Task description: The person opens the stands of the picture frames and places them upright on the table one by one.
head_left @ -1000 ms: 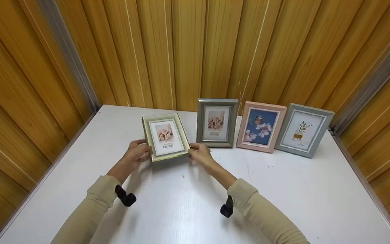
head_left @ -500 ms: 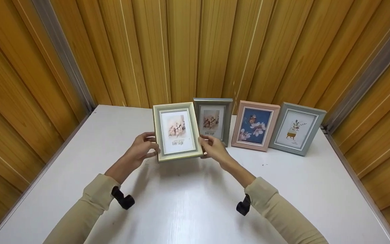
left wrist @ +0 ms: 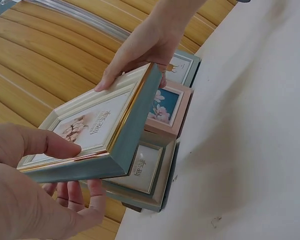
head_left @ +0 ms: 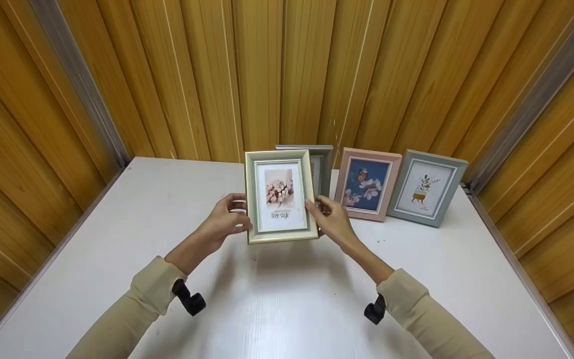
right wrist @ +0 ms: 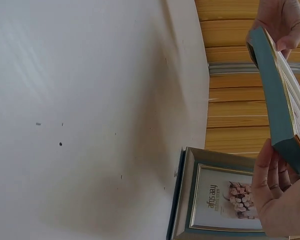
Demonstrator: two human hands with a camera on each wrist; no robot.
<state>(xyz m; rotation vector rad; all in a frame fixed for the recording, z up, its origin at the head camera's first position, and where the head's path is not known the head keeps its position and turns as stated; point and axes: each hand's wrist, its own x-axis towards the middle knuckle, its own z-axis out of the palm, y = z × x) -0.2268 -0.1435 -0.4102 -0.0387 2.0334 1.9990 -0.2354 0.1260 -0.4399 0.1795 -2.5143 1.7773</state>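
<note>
A cream picture frame (head_left: 282,237) with blue-green sides and a pink flower print is held up off the table by both hands. My left hand (head_left: 221,222) grips its left edge, thumb on the front and fingers behind, as the left wrist view shows. On the opposite edge my right hand (head_left: 334,222) pinches it the same way, thumb on the face. Behind it, partly covered, stands a grey-green picture frame (head_left: 324,169) with a similar print. To the right stand a pink picture frame (head_left: 389,187) with blossoms on blue and a sage-green picture frame (head_left: 449,197) with a plant drawing.
The standing frames form a row at the back of a white table (head_left: 177,184). Wood-look panel walls (head_left: 262,75) rise behind and at both sides. A black wrist camera (head_left: 190,297) is strapped to the left sleeve, another wrist camera (head_left: 375,310) to the right.
Both hands have lifted the cream frame and carried it rightward and nearer, turning it upright and square to the view. It now overlaps the grey-green frame.
</note>
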